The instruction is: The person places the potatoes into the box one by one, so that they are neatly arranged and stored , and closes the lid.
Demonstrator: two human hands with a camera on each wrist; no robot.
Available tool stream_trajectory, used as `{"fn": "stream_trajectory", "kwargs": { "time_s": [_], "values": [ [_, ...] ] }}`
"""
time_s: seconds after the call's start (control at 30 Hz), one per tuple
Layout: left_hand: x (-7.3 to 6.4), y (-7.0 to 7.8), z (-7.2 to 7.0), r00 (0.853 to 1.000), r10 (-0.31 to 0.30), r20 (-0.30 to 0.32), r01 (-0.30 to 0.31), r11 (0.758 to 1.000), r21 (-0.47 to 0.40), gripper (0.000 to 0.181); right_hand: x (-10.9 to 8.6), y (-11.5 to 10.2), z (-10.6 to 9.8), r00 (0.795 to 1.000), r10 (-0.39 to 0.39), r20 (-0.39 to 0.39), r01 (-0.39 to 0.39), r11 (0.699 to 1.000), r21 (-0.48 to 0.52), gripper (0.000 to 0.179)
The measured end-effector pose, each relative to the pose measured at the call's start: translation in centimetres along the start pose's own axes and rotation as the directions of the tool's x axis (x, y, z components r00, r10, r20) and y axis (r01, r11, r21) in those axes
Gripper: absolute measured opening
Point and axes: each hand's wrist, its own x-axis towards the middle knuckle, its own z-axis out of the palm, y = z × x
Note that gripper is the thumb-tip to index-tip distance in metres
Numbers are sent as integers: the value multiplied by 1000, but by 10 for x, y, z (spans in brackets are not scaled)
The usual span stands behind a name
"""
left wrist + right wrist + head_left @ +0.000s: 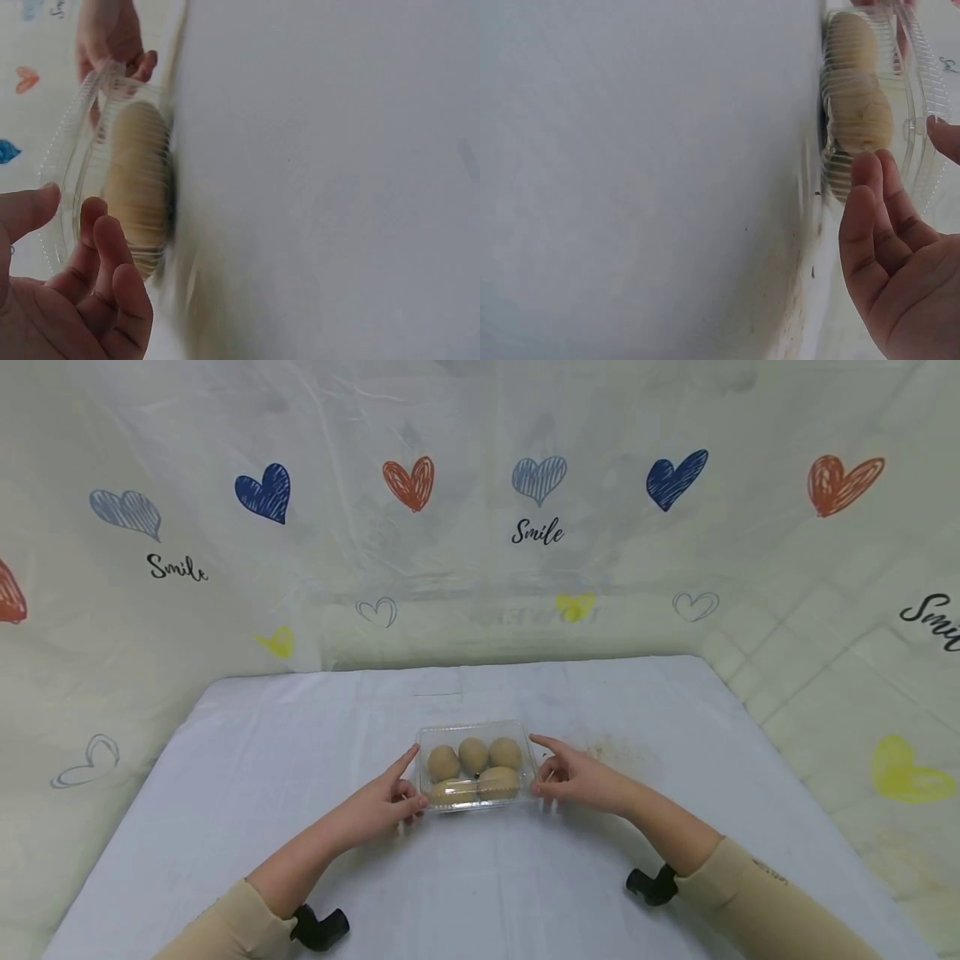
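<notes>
Between the two hands, near the middle of the table (247, 752), sits a clear plastic clamshell box (477, 765) with its lid down. The left hand (381, 806) meets the box's left end: forefinger stretched straight along the side, thumb at the near corner, the other fingers lightly bent against the wall. The right hand (576, 777) mirrors it at the right end, forefinger extended along the far edge and remaining fingers touching the ribbed wall; neither hand is wrapped around the box. Inside lie five tan, egg-shaped pieces (473, 754), three in the far row and two in the near row.

A pale lavender cloth covers the table, with a faint brownish stain (615, 750) just right of the box. Behind and to both sides hangs a cream sheet (480, 435) printed with scribbled hearts and the word "Smile". The box's walls are thin, glossy and finely ridged; both sleeves are beige.
</notes>
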Motion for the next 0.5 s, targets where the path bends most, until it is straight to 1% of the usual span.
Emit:
{"fn": "stream_trajectory", "kwargs": {
  "time_s": [0.07,0.27,0.4,0.5],
  "values": [
    [0,0,0,1000,-5,-3,5,1000,-21,88,0,1,1,1000,4,1,-5,1000,24,87],
    [-1,0,2,1000,-20,-4,20,997,-79,88,0,1,2,1000,15,-5,-15,999,52,87],
    [0,-3,4,1000,-8,-9,7,993,-115,90,0,2,2,1000,27,-10,-26,997,76,87],
    [2,-5,5,1000,5,-19,-7,992,-123,91,0,3,2,999,30,-14,-29,996,86,88]
  ]
}}
